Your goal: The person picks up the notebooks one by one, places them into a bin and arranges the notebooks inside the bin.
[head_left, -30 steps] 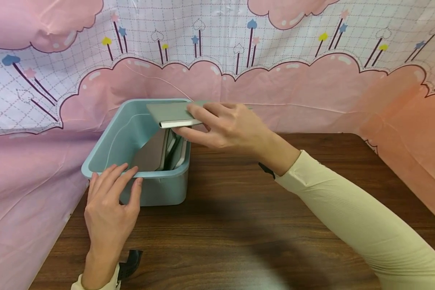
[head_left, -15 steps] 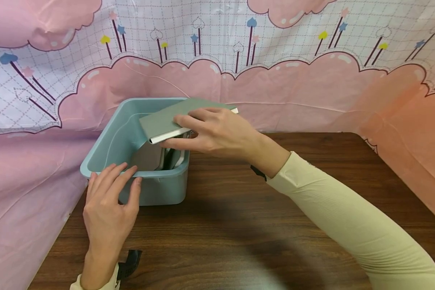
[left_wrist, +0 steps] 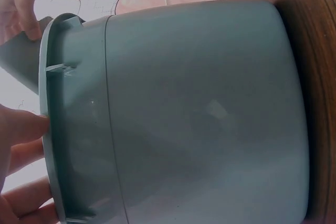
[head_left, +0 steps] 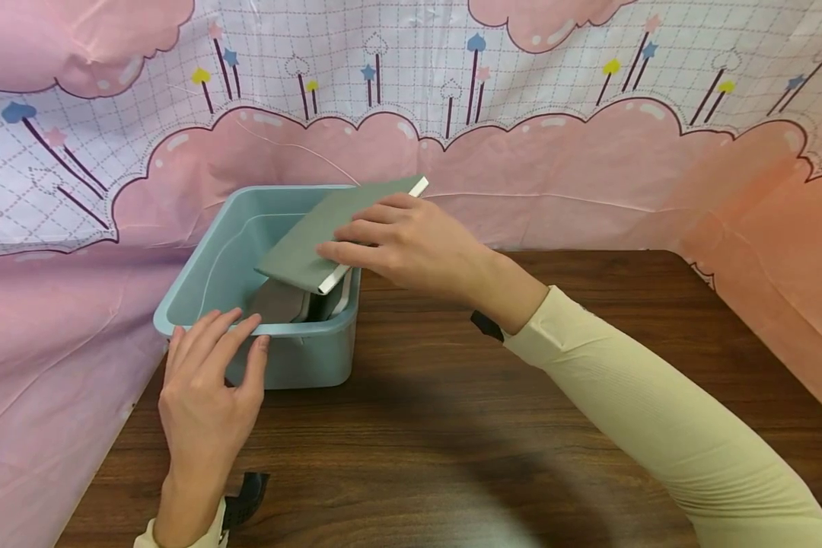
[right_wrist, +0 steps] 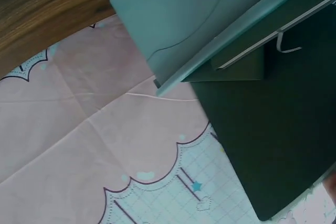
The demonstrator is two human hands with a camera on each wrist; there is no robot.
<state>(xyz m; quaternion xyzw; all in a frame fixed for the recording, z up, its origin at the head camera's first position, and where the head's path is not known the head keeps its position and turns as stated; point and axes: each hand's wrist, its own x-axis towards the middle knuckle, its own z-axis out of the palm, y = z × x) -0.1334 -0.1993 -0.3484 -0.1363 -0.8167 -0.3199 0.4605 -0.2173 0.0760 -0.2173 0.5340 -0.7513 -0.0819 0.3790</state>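
My right hand (head_left: 418, 240) grips a thin grey-green notebook (head_left: 315, 240) with a white edge, fingers over its top and thumb out of sight. Tilted, the notebook hangs over the right side of a blue-green plastic bin (head_left: 294, 354), its near corner lower than its far one. In the right wrist view the notebook's dark face (right_wrist: 273, 129) passes close by the bin's rim (right_wrist: 226, 43). My left hand (head_left: 208, 388) rests with relaxed fingers on the bin's near rim, thumb on the outer side; the left wrist view shows its fingertips (left_wrist: 37, 124) at that rim.
Inside the bin lean several flat things, among them a grey-brown one (head_left: 277, 301) and a white-edged one (head_left: 342, 293). The bin stands on a dark wooden table (head_left: 452, 441). A pink cloud-patterned cloth (head_left: 555, 183) hangs behind and along both sides.
The notebook has moved left and turned, so its white edge now faces right and its near end dips toward the bin. My right hand moved with it; my left hand stayed put.
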